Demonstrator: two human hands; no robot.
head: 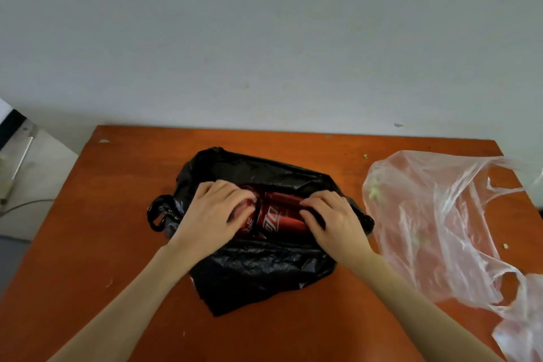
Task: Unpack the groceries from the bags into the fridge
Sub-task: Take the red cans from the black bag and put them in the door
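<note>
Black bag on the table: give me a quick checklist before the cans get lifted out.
1. Black bag mouth open, red cans exposed: ok.
2. Left hand on the left can, fingers curled over it: ok.
3. Right hand grips a can rather than just bag plastic: cannot tell.
4. Number of cans inside: at least two; more cannot tell.
5. Clear plastic bag apart from the black bag, not in the way: ok.
6. Fridge in view for the placing: not ok, none visible.
</note>
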